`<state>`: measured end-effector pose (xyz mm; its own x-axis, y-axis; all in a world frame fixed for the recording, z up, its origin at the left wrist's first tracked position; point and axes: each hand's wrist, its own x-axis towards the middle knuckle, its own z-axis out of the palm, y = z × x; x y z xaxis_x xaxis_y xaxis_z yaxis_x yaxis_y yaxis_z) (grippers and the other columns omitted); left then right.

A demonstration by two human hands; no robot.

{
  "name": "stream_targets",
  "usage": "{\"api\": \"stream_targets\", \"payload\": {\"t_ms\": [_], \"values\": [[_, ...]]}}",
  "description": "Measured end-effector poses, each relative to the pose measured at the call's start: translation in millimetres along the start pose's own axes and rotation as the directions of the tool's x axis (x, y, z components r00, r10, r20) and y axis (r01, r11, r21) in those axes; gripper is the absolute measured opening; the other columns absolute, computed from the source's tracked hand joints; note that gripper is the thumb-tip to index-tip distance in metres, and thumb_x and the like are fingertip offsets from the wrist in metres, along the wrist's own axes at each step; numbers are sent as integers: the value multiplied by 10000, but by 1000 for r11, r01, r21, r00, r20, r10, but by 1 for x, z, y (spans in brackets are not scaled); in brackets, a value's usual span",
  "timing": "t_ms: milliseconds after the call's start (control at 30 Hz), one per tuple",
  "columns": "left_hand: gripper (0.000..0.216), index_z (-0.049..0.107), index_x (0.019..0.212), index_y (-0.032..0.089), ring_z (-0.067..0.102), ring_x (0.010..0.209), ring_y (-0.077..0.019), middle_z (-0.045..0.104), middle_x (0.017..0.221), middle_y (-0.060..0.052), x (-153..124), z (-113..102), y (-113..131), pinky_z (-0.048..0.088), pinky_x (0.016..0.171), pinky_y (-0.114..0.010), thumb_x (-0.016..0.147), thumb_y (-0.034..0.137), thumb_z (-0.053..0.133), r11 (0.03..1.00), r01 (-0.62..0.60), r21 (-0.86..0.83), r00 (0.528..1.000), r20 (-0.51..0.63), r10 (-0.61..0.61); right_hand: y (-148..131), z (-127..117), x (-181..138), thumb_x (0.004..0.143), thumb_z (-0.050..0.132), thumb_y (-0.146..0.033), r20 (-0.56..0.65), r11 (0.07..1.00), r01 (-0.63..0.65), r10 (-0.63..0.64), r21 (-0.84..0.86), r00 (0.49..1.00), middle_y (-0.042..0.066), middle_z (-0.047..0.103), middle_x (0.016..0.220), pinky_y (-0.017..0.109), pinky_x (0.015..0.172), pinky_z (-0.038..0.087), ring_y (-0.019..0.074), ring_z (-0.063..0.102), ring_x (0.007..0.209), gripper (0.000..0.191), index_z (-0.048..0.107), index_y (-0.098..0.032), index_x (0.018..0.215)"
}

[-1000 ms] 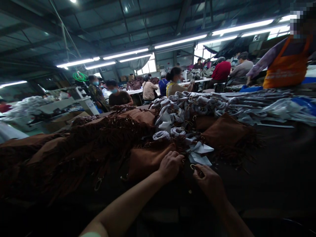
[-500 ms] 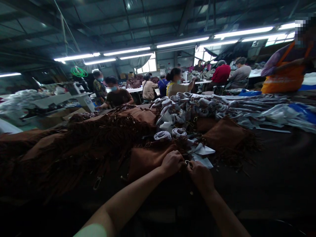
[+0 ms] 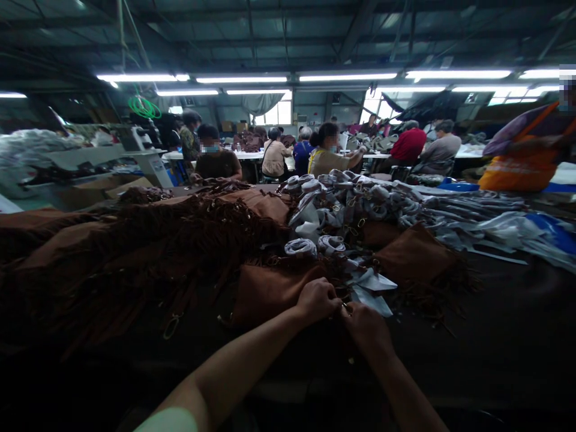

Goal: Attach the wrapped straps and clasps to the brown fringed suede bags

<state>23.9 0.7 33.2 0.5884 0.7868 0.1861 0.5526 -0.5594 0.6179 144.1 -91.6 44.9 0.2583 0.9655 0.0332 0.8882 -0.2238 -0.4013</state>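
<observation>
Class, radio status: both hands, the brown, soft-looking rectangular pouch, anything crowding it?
Left hand curled at right end of brown pouch. Right hand pinching small gold-coloured metal piece. Thin pale sheets just beyond right hand.

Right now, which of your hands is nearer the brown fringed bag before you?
Left: left hand at the right end of the brown fringed bag; right hand farther right, beyond it.

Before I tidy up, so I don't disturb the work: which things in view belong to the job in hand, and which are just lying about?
In the job:
brown piece, at the left hand
metal ring, held by the right hand

Seemingly just lying about:
pale scraps, beyond the right hand
plastic sheeting, far right
cardboard box, far left
</observation>
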Motion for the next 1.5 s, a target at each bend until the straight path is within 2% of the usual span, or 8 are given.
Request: {"api": "stream_targets", "payload": {"t_ms": [200,400,567,700,867,1133,1267,1500], "values": [[238,664,961,208,584,856,-156,601,983,-27,-13,-37,0,476,747,-255,794,370,611,996,-16,-82,1000,-14,15,21,-13,-1,857,450,-412,126,998,33,-40,59,991,54,692,813,270,605,373,195,639,753,305,701,-241,883],[522,543,1187,230,447,1184,-251,513,1231,-62,-113,-71,-29,400,1012,-389,704,271,736,959,-79,271,979,-160,126,46,-13,-8,849,487,-467,-98,995,97,-98,-14,990,59,637,1030,303,692,436,209,621,862,338,638,-241,1049],[562,449,1316,261,404,1246,-272,453,1330,-83,-150,-75,-77,390,1022,-435,793,189,642,835,-40,548,960,-210,184,10,-10,-5,866,516,-345,-153,919,395,-389,7,908,24,638,970,308,790,446,193,582,942,181,659,-261,939],[360,500,1259,156,512,1118,-235,567,1202,-107,-133,-86,-99,429,961,-387,901,160,461,703,-266,659,929,-21,371,-36,7,-2,789,630,-327,-171,834,550,-548,-42,819,53,621,1070,348,875,442,227,531,1041,257,640,-245,1032],[215,635,944,137,588,864,-193,636,876,-81,-96,-128,-71,465,798,-306,915,224,440,760,-249,600,958,36,285,-90,20,7,773,627,-217,-113,742,644,-667,-185,736,117,541,1279,390,974,373,262,470,1172,534,488,-208,1289],[551,598,1146,226,606,892,-203,661,993,-17,-70,-231,-12,405,694,-235,634,381,730,924,-97,370,995,5,102,-117,-93,67,757,600,-326,187,793,606,-605,61,774,10,668,742,223,587,367,156,585,684,251,691,-162,925],[238,701,852,165,580,687,-157,644,708,-1,-44,-242,4,331,574,-228,683,328,666,936,-99,337,994,-19,112,-122,-128,85,663,688,-354,362,763,559,-647,325,671,8,672,831,215,623,411,148,577,732,404,667,-123,993],[251,704,799,126,534,628,-122,601,633,24,-6,-243,65,345,597,-217,659,334,693,956,-197,216,980,66,187,-120,-149,69,562,771,-389,303,695,596,-715,402,630,-29,633,804,216,652,428,140,555,745,480,663,-116,942]]}}
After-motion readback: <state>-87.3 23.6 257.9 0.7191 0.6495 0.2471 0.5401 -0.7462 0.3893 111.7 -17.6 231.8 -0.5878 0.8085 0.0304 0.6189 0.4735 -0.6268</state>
